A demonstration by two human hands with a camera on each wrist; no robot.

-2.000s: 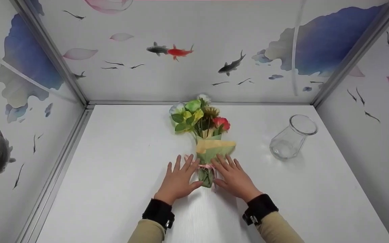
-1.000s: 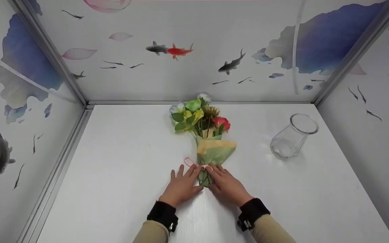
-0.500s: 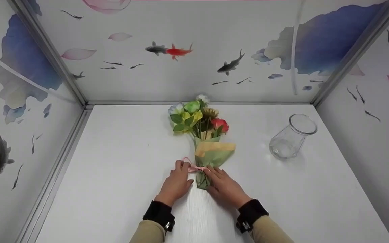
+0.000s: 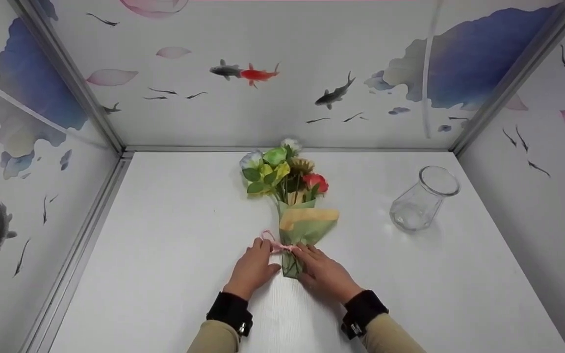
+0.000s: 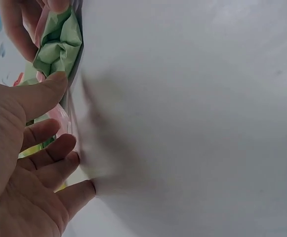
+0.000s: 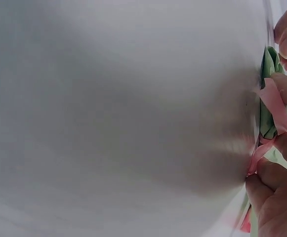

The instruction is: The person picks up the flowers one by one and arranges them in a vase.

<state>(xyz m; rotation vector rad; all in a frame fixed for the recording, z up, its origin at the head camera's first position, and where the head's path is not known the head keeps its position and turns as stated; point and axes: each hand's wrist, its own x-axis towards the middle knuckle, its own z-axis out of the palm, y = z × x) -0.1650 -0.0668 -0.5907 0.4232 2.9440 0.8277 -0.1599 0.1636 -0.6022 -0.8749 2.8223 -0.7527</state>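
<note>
Touches the pink ribbon (image 4: pixel 276 247), just left of the wrap (image 4: pixel 307 230), with the bent fingers of the left hand (image 4: pixel 252 267), thumb set apart beside the foot of the wrap; cannot tell about any pinch there. Rests the right hand (image 4: pixel 329 272) against the right side of the wrap, with fingers fairly straight and close together on the ribbon, thumb apart and lower. Has the bouquet (image 4: pixel 295 211) lying near the middle of the tabletop (image 4: pixel 174 211), with red, yellow, green and pale blooms (image 4: pixel 282 169) by the far edge. Has a glass jar (image 4: pixel 422 203) near the right edge, toward the far right corner. Wears black bands (image 4: pixel 230 310) and tan sleeves (image 4: pixel 218 336).
</note>
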